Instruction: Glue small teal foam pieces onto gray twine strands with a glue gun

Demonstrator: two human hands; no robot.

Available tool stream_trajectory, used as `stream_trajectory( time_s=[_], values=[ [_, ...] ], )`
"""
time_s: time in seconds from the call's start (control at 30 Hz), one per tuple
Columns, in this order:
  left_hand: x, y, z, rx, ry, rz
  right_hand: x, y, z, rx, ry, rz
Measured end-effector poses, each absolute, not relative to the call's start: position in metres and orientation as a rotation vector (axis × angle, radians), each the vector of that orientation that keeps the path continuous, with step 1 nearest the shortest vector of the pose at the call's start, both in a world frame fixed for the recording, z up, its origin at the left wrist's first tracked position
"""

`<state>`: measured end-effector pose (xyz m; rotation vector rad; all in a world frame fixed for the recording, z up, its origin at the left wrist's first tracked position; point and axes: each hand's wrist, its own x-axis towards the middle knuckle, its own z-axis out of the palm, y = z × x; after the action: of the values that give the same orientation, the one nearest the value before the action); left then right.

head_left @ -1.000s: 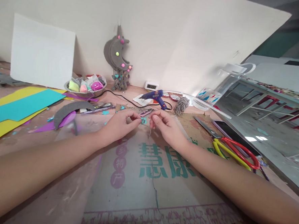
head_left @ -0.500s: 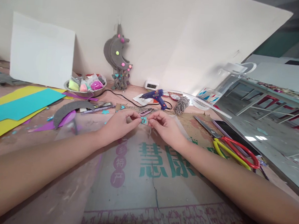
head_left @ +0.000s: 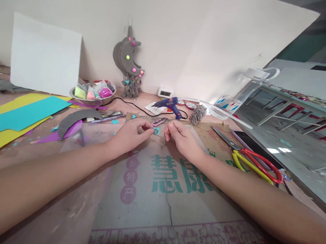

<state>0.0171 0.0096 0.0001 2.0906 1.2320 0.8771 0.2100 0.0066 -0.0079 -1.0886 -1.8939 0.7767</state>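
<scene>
In the head view, a small teal flower-shaped piece (head_left: 156, 130) is pinched at the thumb and fingertips of the left hand (head_left: 131, 136); it is held on the side facing the right hand (head_left: 182, 139), from which it is parted by a narrow gap; no clear long axis can be made out; by the right hand's curled fingertips a thin grey strand (head_left: 163, 144) is seen hanging downward; whether it is gripped there cannot be told; printed cardboard (head_left: 214, 144) is spread beneath.

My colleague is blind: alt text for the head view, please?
A person's left hand pinches a small turquoise cutout above printed cardboard, the right hand close beside it. A blue glue gun lies beyond; scissors lie to the right.
</scene>
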Motion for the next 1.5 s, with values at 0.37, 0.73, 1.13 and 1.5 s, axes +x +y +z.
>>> stream_trajectory(
  time_s=[0.37, 0.73, 1.13, 1.5],
  values=[
    [0.017, 0.010, 0.000, 2.117, 1.212, 0.887, 0.206, 0.008, -0.012, -1.073, -1.754, 0.930],
    [0.017, 0.010, -0.001, 2.099, 1.220, 0.899, 0.205, 0.003, -0.005, -1.219, -1.867, 0.849],
    [0.014, 0.015, -0.006, 2.157, 1.082, 0.957, 0.203, 0.002, -0.004, -1.223, -1.819, 0.900],
    [0.018, 0.010, -0.001, 2.193, 1.161, 0.905, 0.200, -0.002, -0.004, -1.265, -1.940, 0.753]
  ],
)
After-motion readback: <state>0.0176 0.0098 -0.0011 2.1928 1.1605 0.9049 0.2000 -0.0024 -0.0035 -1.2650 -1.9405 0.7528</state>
